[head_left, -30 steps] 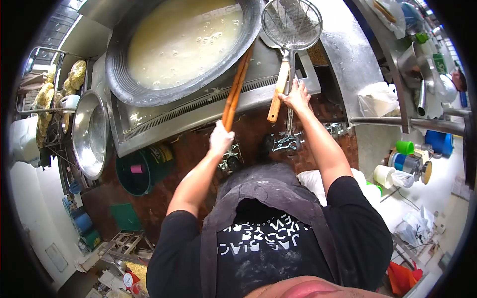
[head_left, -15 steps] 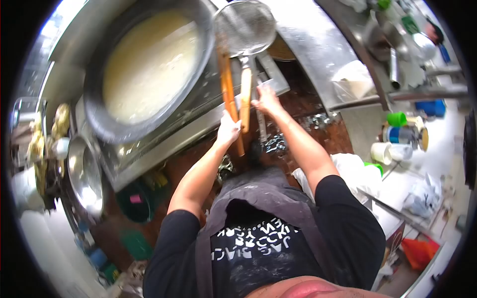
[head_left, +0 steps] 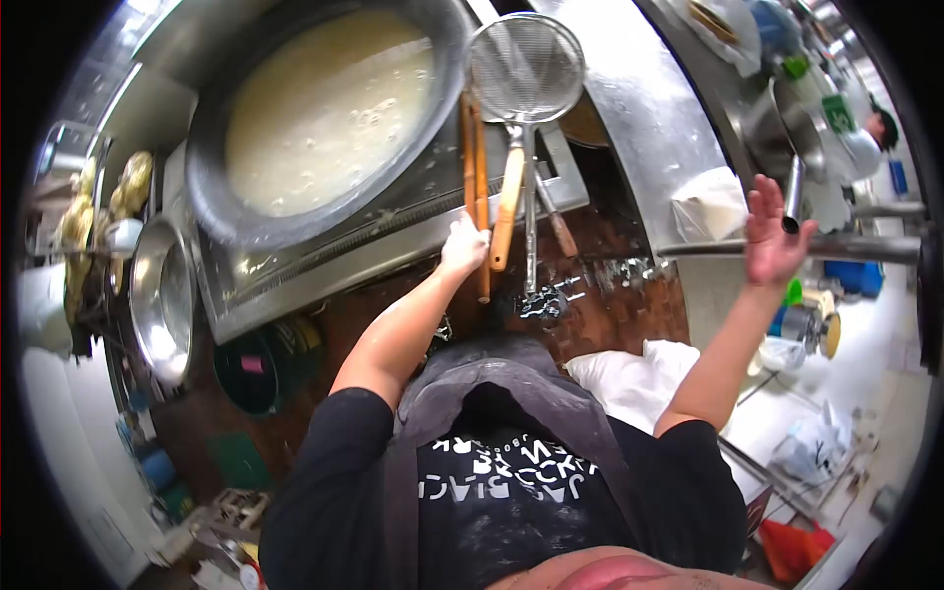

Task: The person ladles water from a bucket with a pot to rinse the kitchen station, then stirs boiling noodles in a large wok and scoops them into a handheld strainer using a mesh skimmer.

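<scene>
My left hand (head_left: 464, 244) is closed on a pair of long wooden sticks (head_left: 481, 177) at the front edge of the stove. Beside them lie a round wire-mesh strainer (head_left: 527, 69) with a long metal handle, a tool with a pale wooden handle (head_left: 507, 206) and another with a darker handle end (head_left: 563, 236). Left of these sits a large dark wok (head_left: 221, 221) holding cloudy, pale liquid with bubbles. On the far side, my right hand (head_left: 775, 241) is raised with its fingers stretched out, holding nothing, near the tubular handle of a metal pot (head_left: 793, 197).
The steel stove edge (head_left: 295, 285) runs in front of the wok. A metal bowl (head_left: 162, 300) hangs at left above a green bucket (head_left: 251, 379). Right of the stove are a steel counter (head_left: 639, 88), a white bag (head_left: 710, 205) and a metal rail (head_left: 836, 246).
My right hand has left the tools by the strainer and swung out to the right, opening. My left hand stays on the wooden sticks. The view has shifted slightly.
</scene>
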The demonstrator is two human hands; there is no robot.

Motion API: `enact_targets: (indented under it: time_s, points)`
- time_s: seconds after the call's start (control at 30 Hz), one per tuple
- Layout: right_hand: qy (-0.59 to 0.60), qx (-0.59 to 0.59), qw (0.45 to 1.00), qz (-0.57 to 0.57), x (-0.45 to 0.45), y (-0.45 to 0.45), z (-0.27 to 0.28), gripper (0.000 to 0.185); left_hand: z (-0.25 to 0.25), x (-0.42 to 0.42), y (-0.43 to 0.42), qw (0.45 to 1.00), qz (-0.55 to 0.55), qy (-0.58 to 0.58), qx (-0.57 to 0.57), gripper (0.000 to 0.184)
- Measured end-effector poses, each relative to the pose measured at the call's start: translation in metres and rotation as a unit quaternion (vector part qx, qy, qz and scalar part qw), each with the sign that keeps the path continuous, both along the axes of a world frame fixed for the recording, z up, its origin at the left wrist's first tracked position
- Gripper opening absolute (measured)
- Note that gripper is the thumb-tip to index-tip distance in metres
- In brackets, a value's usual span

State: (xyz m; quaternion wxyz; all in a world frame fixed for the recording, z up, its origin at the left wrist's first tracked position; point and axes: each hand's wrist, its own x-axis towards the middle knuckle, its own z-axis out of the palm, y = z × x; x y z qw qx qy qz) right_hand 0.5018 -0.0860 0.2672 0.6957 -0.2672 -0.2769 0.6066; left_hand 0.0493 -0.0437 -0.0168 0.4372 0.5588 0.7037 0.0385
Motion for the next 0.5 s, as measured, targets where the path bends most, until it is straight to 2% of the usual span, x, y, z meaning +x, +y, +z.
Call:
enact_targets:
  time_s: [0.07,0.1,0.17,0.2,0.27,0.33,0.43,0.5]
  points:
    - [-0.044,-0.048,0.997,0.040,0.042,0.022,0.011,0.066,0.002,-0.001,-0.014,0.996,-0.061,0.064,0.030,0.091]
    - [-0.094,-0.098,0.991,-0.002,0.044,0.030,0.023,0.044,0.002,-0.002,-0.017,0.997,-0.053,0.057,0.029,0.094]
    - [-0.100,-0.101,0.988,0.059,0.096,0.061,0.009,0.034,-0.005,-0.009,-0.012,0.996,-0.062,0.037,0.057,0.102]
    - [-0.105,-0.102,0.985,0.093,0.087,0.073,0.016,0.028,-0.004,-0.013,-0.013,0.995,-0.073,0.032,0.051,0.102]
    - [-0.119,-0.160,0.980,0.007,0.069,0.069,0.026,0.021,-0.010,-0.028,-0.016,0.998,-0.057,-0.016,0.031,0.100]
    - [-0.142,-0.131,0.978,0.077,0.050,0.055,0.033,0.026,0.003,-0.052,-0.034,0.998,-0.035,-0.022,0.043,0.094]
    - [-0.197,-0.142,0.968,0.055,-0.012,0.021,0.053,0.032,0.010,-0.109,-0.076,0.996,-0.029,-0.054,0.069,0.087]
    - [-0.233,-0.134,0.961,0.061,-0.064,0.001,0.068,0.036,0.009,-0.149,-0.104,0.995,-0.002,-0.096,0.029,0.084]
